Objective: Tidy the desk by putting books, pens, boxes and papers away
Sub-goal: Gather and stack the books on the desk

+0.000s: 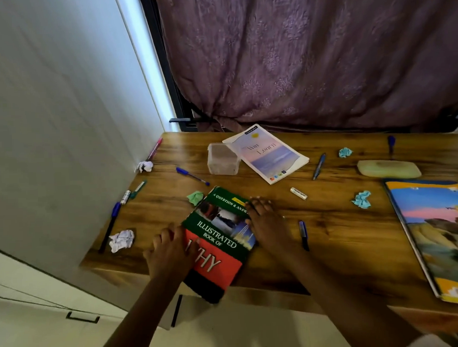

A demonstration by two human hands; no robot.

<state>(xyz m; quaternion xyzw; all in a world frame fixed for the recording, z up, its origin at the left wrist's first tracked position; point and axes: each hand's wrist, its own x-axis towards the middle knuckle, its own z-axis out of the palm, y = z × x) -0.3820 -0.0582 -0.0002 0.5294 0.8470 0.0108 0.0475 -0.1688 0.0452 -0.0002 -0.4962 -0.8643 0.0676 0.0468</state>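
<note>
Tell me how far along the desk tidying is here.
Barely started: nothing looks put away. In hand: the green and red book, held at its edge by the left grip, right grip flat on it. Left on the desk: the notebook, large picture book, clear box, scattered pens and crumpled papers.

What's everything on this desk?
green-and-red hardcover book: 1, green-red, front edge
pastel paperback notebook: 1, pink-blue, back middle
large landscape-cover book: 1, colourful, right edge
clear plastic box: 1, clear, beside notebook
pens: 7, five blue, green, pink, scattered
crumpled paper balls: 5, two white, green, two teal
small white tubes: 2, white, left and centre
pale green oblong case: 1, back right
wooden desk: 1, brown
purple curtain: 1, behind desk
left hand: 1, grips book's left edge
right hand: 1, flat on book's right edge
</note>
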